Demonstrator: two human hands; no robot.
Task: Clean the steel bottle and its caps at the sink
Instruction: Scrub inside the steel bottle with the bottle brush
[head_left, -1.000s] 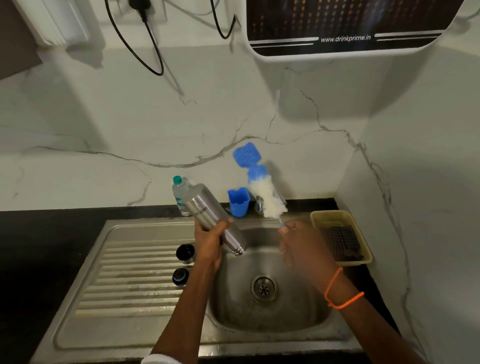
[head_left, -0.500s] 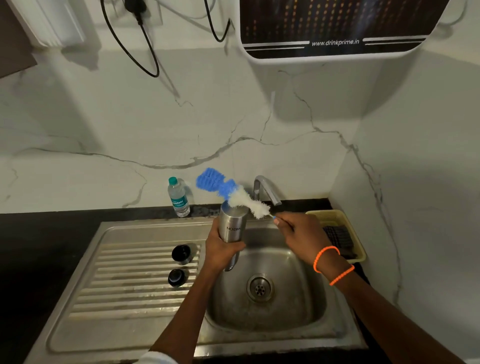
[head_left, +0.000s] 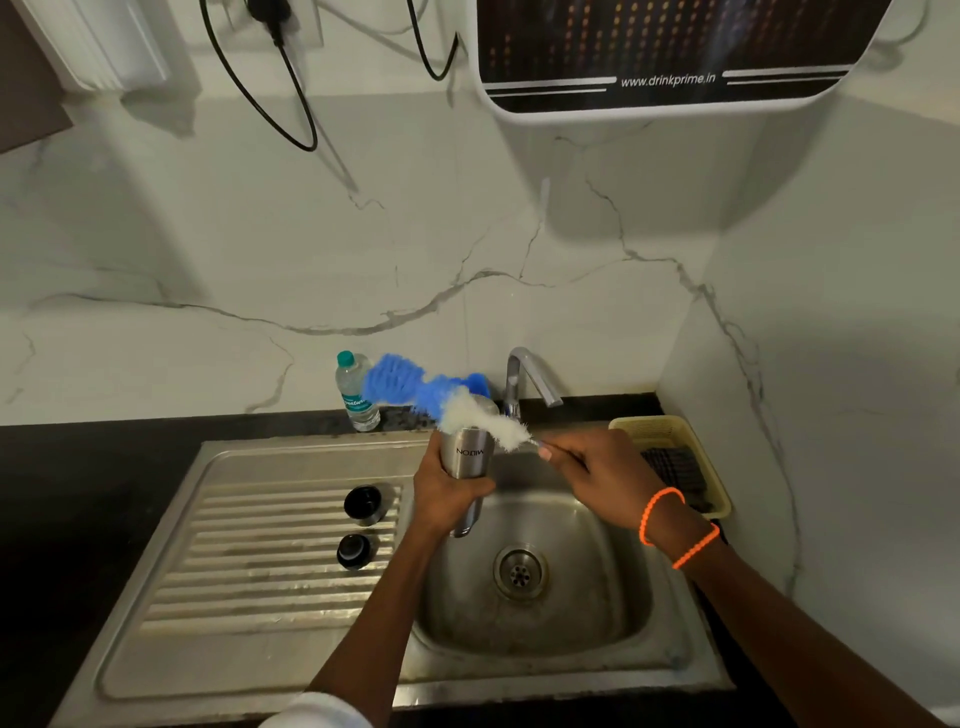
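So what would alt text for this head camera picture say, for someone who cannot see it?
Over a steel sink, a person's left hand holds an upside-down steel bottle while the right hand swipes a blue-and-white bottle brush across its base. Two black caps sit on the draining board.

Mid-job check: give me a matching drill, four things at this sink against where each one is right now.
Things:
1. steel bottle
2. bottle brush
3. two black caps
4. plastic water bottle

Places:
A. standing on the ribbed drainboard
B. on the dark counter by the wall
C. gripped upside down in the left hand above the sink basin
D. held by its handle in the right hand

Pairs: 1-C, 2-D, 3-A, 4-B
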